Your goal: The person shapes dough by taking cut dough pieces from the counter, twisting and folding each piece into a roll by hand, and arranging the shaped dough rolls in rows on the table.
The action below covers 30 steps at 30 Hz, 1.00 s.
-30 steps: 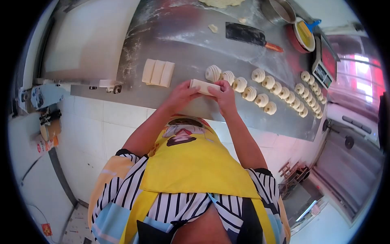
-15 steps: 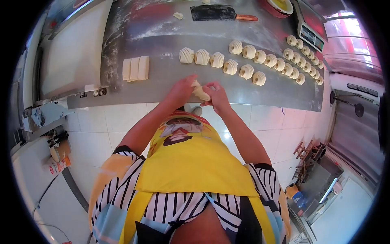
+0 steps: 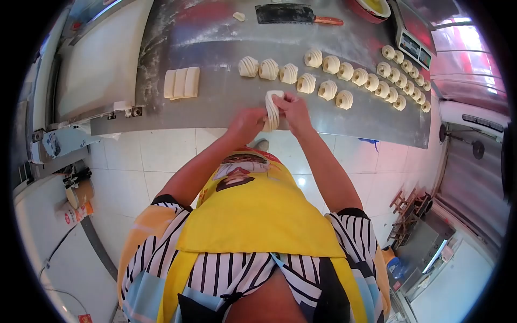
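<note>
A long twisted strip of pale dough (image 3: pixel 273 111) with ridges hangs between my hands near the table's front edge. Its upper end is pinched by my right hand (image 3: pixel 294 110), thumb on top. My left hand (image 3: pixel 250 123) is closed around the lower left side of the strip, its fingertips partly hidden behind the dough. Just beyond my hands, ridged dough rolls (image 3: pixel 269 69) stand in curved rows on the metal table (image 3: pixel 215 110). Three flat dough pieces (image 3: pixel 182 83) lie side by side to the left.
A cleaver (image 3: pixel 285 14) with a wooden handle lies at the back, with a dough scrap (image 3: pixel 239 16) left of it. At the right stand a digital scale (image 3: pixel 413 46) and a red bowl (image 3: pixel 371 11). A large pale machine (image 3: pixel 97 70) borders the left.
The short folded dough between my hands has become a longer, twisted strip. The view has shifted, with the cleaver and table now nearer the top than a second ago.
</note>
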Tool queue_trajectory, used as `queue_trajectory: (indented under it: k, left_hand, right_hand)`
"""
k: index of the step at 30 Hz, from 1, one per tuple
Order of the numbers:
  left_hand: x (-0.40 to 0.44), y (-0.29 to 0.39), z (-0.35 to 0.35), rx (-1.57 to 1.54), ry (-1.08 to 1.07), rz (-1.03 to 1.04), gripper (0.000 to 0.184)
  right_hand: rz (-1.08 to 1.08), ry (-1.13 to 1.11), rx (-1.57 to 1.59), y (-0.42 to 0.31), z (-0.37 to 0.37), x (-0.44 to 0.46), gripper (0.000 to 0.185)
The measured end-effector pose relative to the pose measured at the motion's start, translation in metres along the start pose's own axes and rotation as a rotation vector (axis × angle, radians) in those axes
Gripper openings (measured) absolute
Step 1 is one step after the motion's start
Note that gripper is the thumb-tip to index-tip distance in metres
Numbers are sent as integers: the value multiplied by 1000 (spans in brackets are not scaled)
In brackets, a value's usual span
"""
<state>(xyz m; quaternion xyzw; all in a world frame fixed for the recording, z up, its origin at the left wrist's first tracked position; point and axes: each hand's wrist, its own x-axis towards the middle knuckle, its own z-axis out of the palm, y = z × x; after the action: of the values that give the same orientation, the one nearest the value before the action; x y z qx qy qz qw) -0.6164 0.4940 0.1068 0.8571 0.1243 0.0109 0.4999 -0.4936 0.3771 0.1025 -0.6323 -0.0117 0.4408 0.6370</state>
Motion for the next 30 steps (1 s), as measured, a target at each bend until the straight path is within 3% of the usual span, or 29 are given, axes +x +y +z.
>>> queue_trajectory:
  k: [3, 4, 7, 10, 13, 15, 18, 21, 25, 27, 30]
  left_hand:
    - [-1, -9, 8, -140, 115, 111, 20]
    - [-2, -10, 10, -195, 158, 121, 21]
    - [6, -20, 12, -234, 234, 73, 23]
    - [17, -38, 16, -411, 120, -227, 21]
    - [27, -66, 18, -501, -44, -104, 19]
    - [28, -59, 13, -386, -40, -99, 19]
    - [37, -67, 12, -317, -65, -226, 18]
    - [41, -68, 10, -209, -83, -310, 16]
    - [41, -68, 9, -104, -157, -445, 20]
    - [38, -81, 19, -28, -117, -356, 22]
    - [34, -78, 23, 49, -75, -305, 26]
  right_hand:
    - [361, -69, 296, 20, -2, -1, 22]
    - [383, -112, 299, 25, -5, 3, 23]
    - [417, -150, 263, 23, -7, 11, 28]
    - [416, -87, 97, 9, -1, 8, 31]
    - [438, -151, -93, 10, -6, 11, 36]
    - [445, -148, -137, 17, -10, 15, 38]
    - [359, -145, 108, 29, -15, 19, 39]
    - [251, -237, -144, 52, -26, 42, 38]
    - [-57, -208, -869, 70, -31, 53, 26]
    - [-138, -157, -1135, 58, -21, 39, 24]
    - [-153, -33, -1191, 53, -10, 32, 24]
